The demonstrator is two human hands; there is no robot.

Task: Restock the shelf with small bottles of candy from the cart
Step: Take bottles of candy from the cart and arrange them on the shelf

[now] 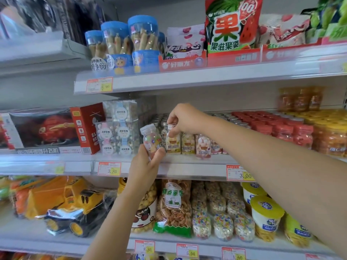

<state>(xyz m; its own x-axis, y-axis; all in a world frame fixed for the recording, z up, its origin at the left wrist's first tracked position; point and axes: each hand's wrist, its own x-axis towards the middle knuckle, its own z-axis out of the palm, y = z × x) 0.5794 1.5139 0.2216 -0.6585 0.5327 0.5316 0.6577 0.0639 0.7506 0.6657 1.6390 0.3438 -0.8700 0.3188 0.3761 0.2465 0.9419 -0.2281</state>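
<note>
At the middle shelf (187, 167) we hold a candy bottle (151, 140) tilted in our left hand (145, 166), fingers wrapped round its base, just left of the front row. Our right hand (185, 120) pinches the cap of a yellow bottle (173, 142) standing in that row. Price tags below read 3.80 (109, 168) and 3.00 (239, 173); the bag (232, 25) above reads 果滋果姿

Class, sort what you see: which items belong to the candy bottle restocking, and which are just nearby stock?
Belongs to the job:
left hand
multicoloured candy bottle
right hand
yellow candy bottle
middle shelf

Just nearby:
toy truck
blue-lidded jars
watermelon bag
</note>
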